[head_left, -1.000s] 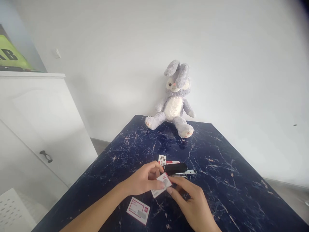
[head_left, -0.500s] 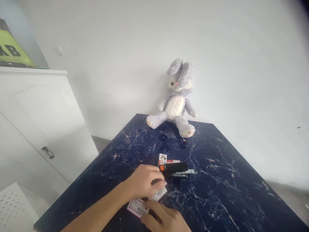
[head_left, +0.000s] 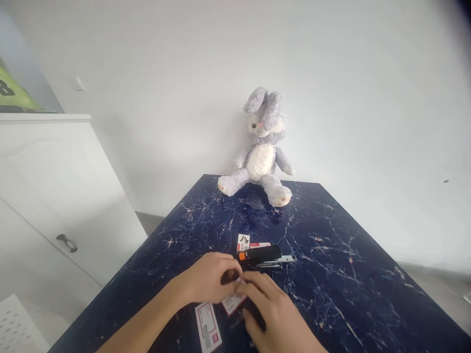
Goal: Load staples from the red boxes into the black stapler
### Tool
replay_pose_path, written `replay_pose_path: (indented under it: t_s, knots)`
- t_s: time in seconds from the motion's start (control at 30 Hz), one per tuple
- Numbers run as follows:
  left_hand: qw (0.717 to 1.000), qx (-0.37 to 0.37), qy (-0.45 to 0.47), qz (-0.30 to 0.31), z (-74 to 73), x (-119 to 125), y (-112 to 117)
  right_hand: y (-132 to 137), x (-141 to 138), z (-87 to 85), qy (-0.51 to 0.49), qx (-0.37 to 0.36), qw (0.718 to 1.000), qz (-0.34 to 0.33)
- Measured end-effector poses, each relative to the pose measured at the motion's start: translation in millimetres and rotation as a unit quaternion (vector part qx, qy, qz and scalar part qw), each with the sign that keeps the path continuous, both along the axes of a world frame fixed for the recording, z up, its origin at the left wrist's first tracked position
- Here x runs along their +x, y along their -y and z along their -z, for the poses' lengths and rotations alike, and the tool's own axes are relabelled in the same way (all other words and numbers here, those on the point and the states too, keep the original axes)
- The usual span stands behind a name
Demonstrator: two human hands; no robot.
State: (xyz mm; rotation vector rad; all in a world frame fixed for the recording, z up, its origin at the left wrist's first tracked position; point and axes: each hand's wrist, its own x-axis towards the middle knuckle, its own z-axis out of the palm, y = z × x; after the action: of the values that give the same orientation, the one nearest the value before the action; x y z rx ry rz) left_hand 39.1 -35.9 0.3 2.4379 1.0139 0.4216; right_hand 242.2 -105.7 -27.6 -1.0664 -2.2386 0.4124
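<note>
A small white box with red edges lies under my fingers near the front of the table. My left hand is closed at its upper end, thumb and index finger curled together. My right hand bends its fingers over the box's top corner, thumb by the right side; the fingers partly hide the box. Closer to me rests a white and red box part with a small grey strip on it. Just beyond my hands lies a black stapler with an orange patch, its metal magazine sticking out to the right.
Behind the stapler lie a printed card and a red-and-white packet. A grey plush rabbit sits against the wall at the far end of the dark blue marbled table. A white cabinet stands left.
My right hand has left the nearer box part and moved up and right to the small box by my left hand. The nearer part has turned. The view has shifted slightly.
</note>
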Motion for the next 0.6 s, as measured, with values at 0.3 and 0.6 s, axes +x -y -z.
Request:
replay_pose_path:
  t_s: [0.3, 0.6]
  knots:
    - [0.995, -0.103, -0.003, 0.005, -15.0, -3, 9, -15, 14, -0.6, -0.008, -0.078, 0.997, -0.006]
    - [0.909, -0.302, 0.287, -0.019, -6.7, 0, 0, -17, 15, -7.4, -0.131, -0.08, 0.986, 0.068]
